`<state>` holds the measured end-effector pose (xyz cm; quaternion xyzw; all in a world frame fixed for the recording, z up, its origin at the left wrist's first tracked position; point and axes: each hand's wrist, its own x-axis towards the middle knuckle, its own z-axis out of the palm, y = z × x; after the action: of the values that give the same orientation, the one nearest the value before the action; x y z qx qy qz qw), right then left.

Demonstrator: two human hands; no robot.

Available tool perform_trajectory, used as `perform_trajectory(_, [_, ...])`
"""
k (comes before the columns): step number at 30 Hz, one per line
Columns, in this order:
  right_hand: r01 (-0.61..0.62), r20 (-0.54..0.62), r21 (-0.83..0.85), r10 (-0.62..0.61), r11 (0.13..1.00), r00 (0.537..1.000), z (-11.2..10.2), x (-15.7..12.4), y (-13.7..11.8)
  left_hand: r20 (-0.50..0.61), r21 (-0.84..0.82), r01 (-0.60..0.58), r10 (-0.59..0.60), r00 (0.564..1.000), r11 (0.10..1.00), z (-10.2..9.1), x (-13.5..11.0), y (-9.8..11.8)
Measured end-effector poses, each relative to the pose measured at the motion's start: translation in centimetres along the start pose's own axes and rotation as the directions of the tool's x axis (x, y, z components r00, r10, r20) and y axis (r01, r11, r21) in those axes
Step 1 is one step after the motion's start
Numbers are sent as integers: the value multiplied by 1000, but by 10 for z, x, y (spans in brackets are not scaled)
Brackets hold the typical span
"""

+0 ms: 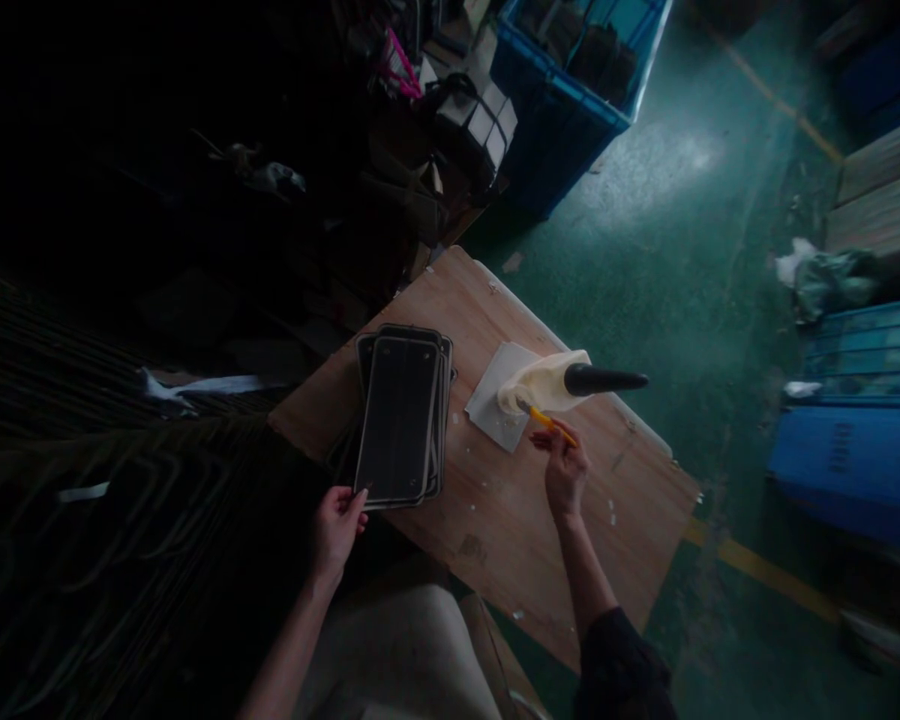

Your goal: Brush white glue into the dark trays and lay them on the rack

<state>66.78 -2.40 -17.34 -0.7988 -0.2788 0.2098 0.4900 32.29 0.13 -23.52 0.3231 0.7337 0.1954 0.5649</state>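
Note:
My left hand (pixel 337 525) pinches the near corner of the top dark rectangular panel (pixel 399 415) on a stack of several such panels lying on a wooden board (pixel 495 520). My right hand (pixel 565 465) is closed on a thin yellow stick (pixel 551 423), its tip at the base of a cream-coloured bottle with a black nozzle (pixel 562 382). The bottle lies tilted on a white square pad (pixel 495 405) to the right of the stack.
Blue plastic crates (pixel 562 90) stand at the top and another blue crate (pixel 855 470) at the right on the green floor (pixel 682 250). Dark clutter and boxes (pixel 465 120) lie behind the board. A pale seat (pixel 405 650) is below me.

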Motion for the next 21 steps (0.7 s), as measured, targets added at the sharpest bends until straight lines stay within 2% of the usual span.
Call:
perform_trajectory(3, [-139, -109, 219, 166, 966, 980, 16, 3, 11, -24, 96, -68, 71, 997, 993, -5, 3, -4])
perform_trajectory(7, [-284, -230, 411, 400, 866, 887, 20, -4, 17, -37, 290, -231, 252, 967, 929, -9, 4, -1])
perform_trajectory(10, [-331, -280, 488, 503, 808, 817, 15, -15, 11, -30, 379, -279, 312, 949, 883, -8, 4, 5])
perform_trajectory(13, [-381, -273, 570, 606, 728, 747, 10, -24, 4, -29, 449, -304, 354, 935, 840, -5, 7, 6])
perform_trajectory(16, [-423, -239, 624, 676, 657, 698, 9, -26, 2, -9, 501, -345, 404, 915, 794, -2, 12, 2])
perform_trajectory(19, [-435, -198, 651, 692, 622, 694, 15, -21, 8, -5, 519, -343, 404, 915, 783, 1, 15, 0])
perform_trajectory(21, [-440, -182, 663, 700, 606, 690, 22, -16, 16, -6, 520, -299, 353, 936, 800, 2, 15, 2])
